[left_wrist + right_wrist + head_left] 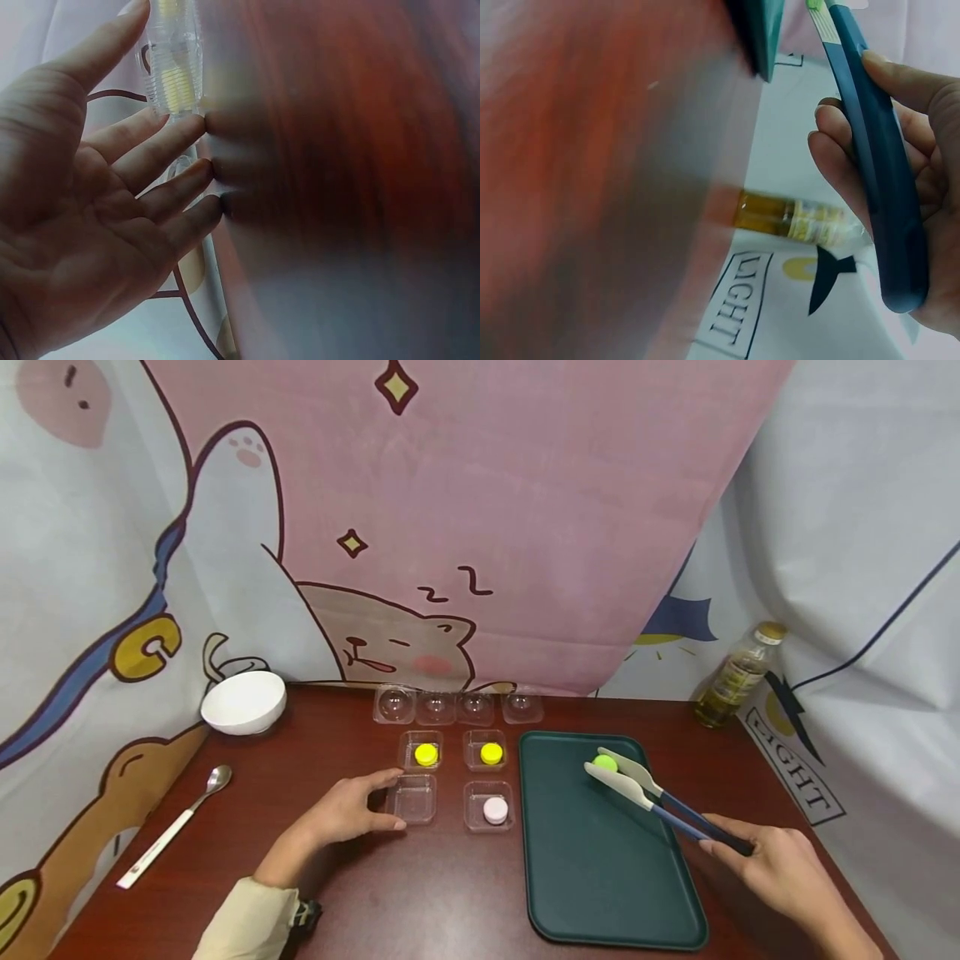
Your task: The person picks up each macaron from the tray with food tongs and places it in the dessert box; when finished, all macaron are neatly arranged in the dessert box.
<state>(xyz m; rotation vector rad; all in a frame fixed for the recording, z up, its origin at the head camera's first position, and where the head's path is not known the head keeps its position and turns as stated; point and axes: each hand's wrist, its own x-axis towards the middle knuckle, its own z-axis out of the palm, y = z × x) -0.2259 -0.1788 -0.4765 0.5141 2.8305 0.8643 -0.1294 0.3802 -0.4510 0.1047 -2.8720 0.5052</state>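
In the head view my right hand [780, 864] grips a pair of tongs [678, 814] with blue handles and pale tips. Between the tips is a small round green piece [605, 764], over the far part of the dark green tray [600, 893]. My left hand [341, 814] lies at the left side of a clear square plastic box [414, 799] with nothing in it, thumb and forefinger spread along its near and far corners. Its fingers [161, 154] look loosely extended in the left wrist view. The right wrist view shows fingers wrapped about the blue handles [877, 165].
Two clear boxes hold yellow round pieces [426, 755] [491, 753]; another holds a pale pink one [495, 810]. Several clear domed lids [437, 707] line the back. A white bowl [243, 703] and a spoon [172, 831] are left; an oil bottle [738, 677] stands back right.
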